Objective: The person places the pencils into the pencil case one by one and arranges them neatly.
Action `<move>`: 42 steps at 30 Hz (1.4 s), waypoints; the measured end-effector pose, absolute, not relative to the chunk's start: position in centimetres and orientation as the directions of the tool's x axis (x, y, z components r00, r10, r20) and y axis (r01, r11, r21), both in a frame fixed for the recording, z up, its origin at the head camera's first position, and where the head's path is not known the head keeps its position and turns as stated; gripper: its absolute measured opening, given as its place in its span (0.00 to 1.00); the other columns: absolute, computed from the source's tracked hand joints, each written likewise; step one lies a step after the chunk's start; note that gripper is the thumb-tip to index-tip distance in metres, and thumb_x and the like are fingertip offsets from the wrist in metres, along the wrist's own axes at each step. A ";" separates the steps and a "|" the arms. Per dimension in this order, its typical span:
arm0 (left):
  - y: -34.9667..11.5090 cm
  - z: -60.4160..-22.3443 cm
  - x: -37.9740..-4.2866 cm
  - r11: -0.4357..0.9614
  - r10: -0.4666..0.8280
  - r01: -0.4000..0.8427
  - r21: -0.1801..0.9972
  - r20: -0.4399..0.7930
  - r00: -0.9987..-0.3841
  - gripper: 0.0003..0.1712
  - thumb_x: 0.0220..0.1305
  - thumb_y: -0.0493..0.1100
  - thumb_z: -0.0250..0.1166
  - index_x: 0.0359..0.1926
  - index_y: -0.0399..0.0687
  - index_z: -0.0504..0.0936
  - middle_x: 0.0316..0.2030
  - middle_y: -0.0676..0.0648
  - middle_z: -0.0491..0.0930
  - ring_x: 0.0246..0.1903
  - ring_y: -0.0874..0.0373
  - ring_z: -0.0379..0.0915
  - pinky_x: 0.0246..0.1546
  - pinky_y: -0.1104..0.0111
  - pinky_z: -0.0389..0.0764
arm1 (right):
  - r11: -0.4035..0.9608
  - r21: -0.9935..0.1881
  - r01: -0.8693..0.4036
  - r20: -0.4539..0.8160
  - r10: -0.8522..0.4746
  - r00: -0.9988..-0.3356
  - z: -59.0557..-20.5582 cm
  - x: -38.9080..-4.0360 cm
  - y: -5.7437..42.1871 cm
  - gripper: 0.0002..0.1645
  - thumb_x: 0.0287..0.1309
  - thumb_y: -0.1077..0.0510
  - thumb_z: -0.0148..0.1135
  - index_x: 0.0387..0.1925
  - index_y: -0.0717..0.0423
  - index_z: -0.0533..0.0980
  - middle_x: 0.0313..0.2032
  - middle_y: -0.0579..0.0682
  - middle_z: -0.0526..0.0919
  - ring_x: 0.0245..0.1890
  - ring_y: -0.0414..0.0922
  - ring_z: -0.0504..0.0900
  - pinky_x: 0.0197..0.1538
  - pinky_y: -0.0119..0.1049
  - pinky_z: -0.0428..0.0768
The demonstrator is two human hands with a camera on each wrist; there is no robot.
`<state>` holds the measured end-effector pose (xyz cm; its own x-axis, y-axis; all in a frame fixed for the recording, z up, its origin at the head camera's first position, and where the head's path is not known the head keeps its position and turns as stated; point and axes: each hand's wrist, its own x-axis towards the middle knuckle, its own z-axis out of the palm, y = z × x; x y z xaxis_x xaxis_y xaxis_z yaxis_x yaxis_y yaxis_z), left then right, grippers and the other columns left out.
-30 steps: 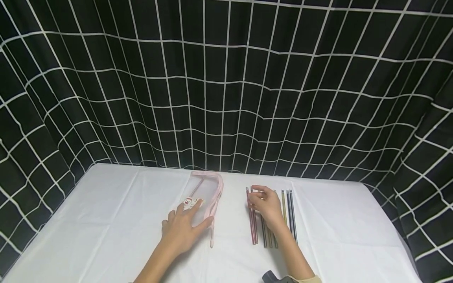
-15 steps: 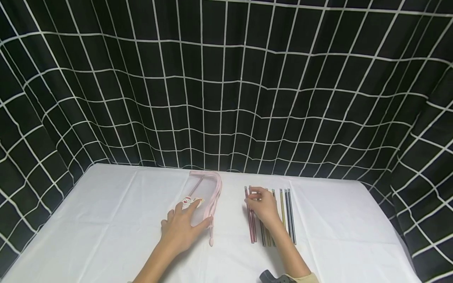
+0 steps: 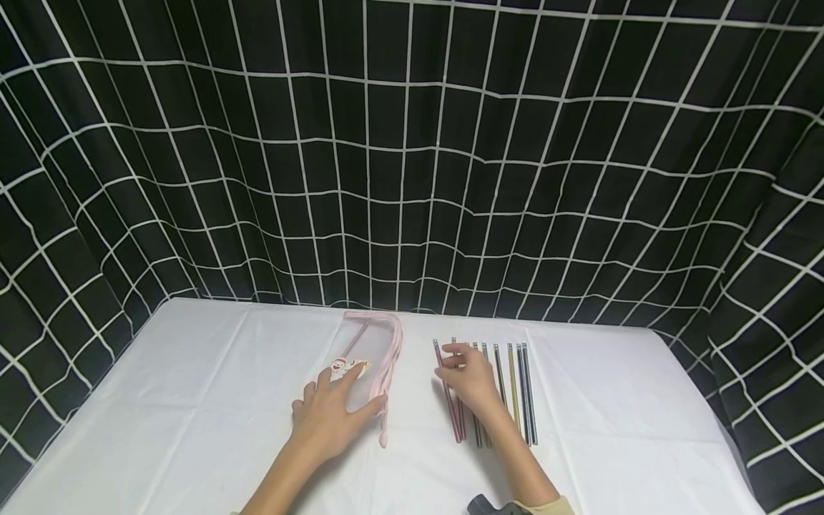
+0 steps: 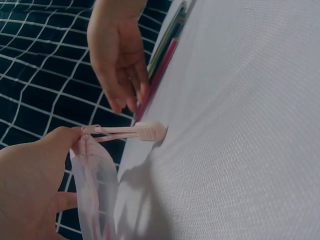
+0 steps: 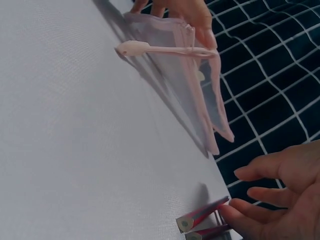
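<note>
Red pencil (image 3: 447,393) lies against the right fingers (image 5: 242,216).

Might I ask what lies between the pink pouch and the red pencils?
In the head view, only bare white cloth separates pouch and red pencils.

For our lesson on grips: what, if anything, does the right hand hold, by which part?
Nothing is plainly held: the right hand is at the leftmost red pencil, not closed round it.

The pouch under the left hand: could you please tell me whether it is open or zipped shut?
Open: in the right wrist view, the pouch gapes, its two pink edges standing apart.
</note>
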<state>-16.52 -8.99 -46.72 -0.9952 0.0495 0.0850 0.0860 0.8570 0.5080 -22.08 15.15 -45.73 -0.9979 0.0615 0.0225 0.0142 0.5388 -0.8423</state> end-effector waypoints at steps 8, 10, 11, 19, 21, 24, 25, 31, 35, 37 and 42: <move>-8.9 -46.5 -16.5 0.854 0.053 0.086 0.513 0.079 -0.995 0.43 0.66 0.77 0.59 0.74 0.63 0.75 0.68 0.31 0.72 0.58 0.32 0.73 0.46 0.37 0.73 | 0.614 -0.789 -0.008 0.022 0.015 -1.000 -45.8 -21.9 15.0 0.29 0.58 0.66 0.72 0.61 0.70 0.78 0.45 0.65 0.88 0.47 0.60 0.88 0.45 0.46 0.89; -8.9 -46.5 -16.5 0.854 0.054 0.088 0.513 0.080 -0.995 0.43 0.66 0.77 0.59 0.74 0.63 0.75 0.68 0.31 0.72 0.58 0.32 0.73 0.47 0.37 0.73 | 0.633 -0.774 -0.020 0.023 -0.002 -1.000 -45.8 -21.8 14.9 0.28 0.57 0.66 0.72 0.60 0.70 0.79 0.43 0.63 0.89 0.45 0.58 0.88 0.44 0.46 0.88; -8.9 -46.5 -16.4 0.854 0.054 0.089 0.513 0.082 -0.995 0.43 0.66 0.77 0.59 0.74 0.63 0.75 0.68 0.30 0.72 0.58 0.32 0.73 0.47 0.36 0.73 | 0.646 -0.763 -0.027 0.027 -0.009 -1.000 -45.8 -21.8 14.8 0.29 0.57 0.66 0.73 0.60 0.70 0.79 0.41 0.62 0.89 0.43 0.57 0.89 0.43 0.46 0.88; -8.9 -46.6 -16.4 0.851 0.045 0.081 0.519 0.082 -0.996 0.42 0.66 0.77 0.59 0.74 0.63 0.76 0.68 0.31 0.72 0.58 0.32 0.73 0.47 0.37 0.73 | 0.668 -0.742 -0.057 0.024 -0.058 -0.998 -45.8 -21.5 14.6 0.32 0.49 0.68 0.77 0.58 0.71 0.80 0.31 0.52 0.85 0.29 0.44 0.81 0.33 0.37 0.82; -8.9 -46.6 -16.4 0.850 0.044 0.081 0.520 0.083 -0.996 0.42 0.66 0.77 0.60 0.73 0.63 0.76 0.68 0.31 0.72 0.58 0.32 0.73 0.47 0.37 0.73 | 0.668 -0.741 -0.064 0.024 -0.069 -0.997 -45.9 -21.4 14.4 0.32 0.47 0.69 0.78 0.57 0.71 0.80 0.30 0.52 0.84 0.28 0.43 0.79 0.32 0.35 0.80; -8.9 -46.6 -16.4 0.850 0.045 0.082 0.520 0.084 -0.995 0.42 0.66 0.77 0.60 0.73 0.62 0.76 0.68 0.31 0.72 0.57 0.32 0.74 0.47 0.36 0.73 | 0.677 -0.732 -0.079 0.035 -0.079 -0.996 -46.1 -21.3 14.2 0.32 0.45 0.69 0.79 0.56 0.71 0.81 0.29 0.52 0.83 0.27 0.42 0.78 0.31 0.34 0.79; -8.8 -46.6 -16.4 0.850 0.045 0.082 0.520 0.083 -0.995 0.42 0.66 0.77 0.60 0.73 0.62 0.76 0.68 0.31 0.72 0.57 0.32 0.74 0.47 0.36 0.73 | 0.682 -0.727 -0.088 0.043 -0.082 -0.996 -46.1 -21.2 14.1 0.32 0.44 0.69 0.80 0.55 0.71 0.81 0.29 0.52 0.83 0.27 0.42 0.78 0.31 0.34 0.79; -8.8 -46.6 -16.3 0.850 0.048 0.084 0.520 0.083 -0.995 0.42 0.66 0.77 0.60 0.73 0.62 0.76 0.68 0.31 0.72 0.57 0.32 0.73 0.47 0.36 0.73 | 0.705 -0.702 -0.103 0.061 -0.085 -0.995 -46.2 -21.1 14.0 0.31 0.42 0.68 0.82 0.52 0.70 0.83 0.29 0.51 0.82 0.27 0.42 0.76 0.32 0.33 0.78; -8.9 -46.7 -16.3 0.850 0.050 0.089 0.519 0.089 -0.995 0.43 0.66 0.77 0.60 0.73 0.62 0.76 0.68 0.30 0.72 0.58 0.31 0.73 0.47 0.36 0.73 | 0.702 -0.704 -0.106 0.062 -0.089 -0.994 -46.3 -21.1 14.0 0.28 0.42 0.69 0.81 0.50 0.70 0.83 0.26 0.50 0.82 0.26 0.41 0.75 0.31 0.33 0.76; -8.9 -46.7 -16.3 0.851 0.050 0.091 0.517 0.092 -0.995 0.43 0.66 0.77 0.59 0.73 0.62 0.76 0.68 0.30 0.72 0.58 0.31 0.73 0.47 0.36 0.73 | 0.699 -0.707 -0.107 0.060 -0.092 -0.994 -46.3 -21.1 13.9 0.27 0.44 0.70 0.80 0.50 0.70 0.84 0.25 0.49 0.81 0.25 0.41 0.75 0.30 0.32 0.74; -8.9 -46.7 -16.4 0.855 0.054 0.095 0.511 0.096 -0.994 0.42 0.66 0.77 0.59 0.73 0.62 0.77 0.67 0.30 0.72 0.57 0.31 0.74 0.47 0.35 0.74 | 0.695 -0.710 -0.113 0.066 -0.094 -0.993 -46.4 -21.1 13.9 0.22 0.47 0.69 0.78 0.47 0.69 0.85 0.23 0.47 0.82 0.24 0.40 0.76 0.28 0.32 0.75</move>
<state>-16.37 -8.87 -46.69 -0.9940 0.0535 0.0958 0.0952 0.8545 0.5106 -21.10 13.90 -46.39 -0.9934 -0.0938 0.0663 -0.1130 0.6954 -0.7097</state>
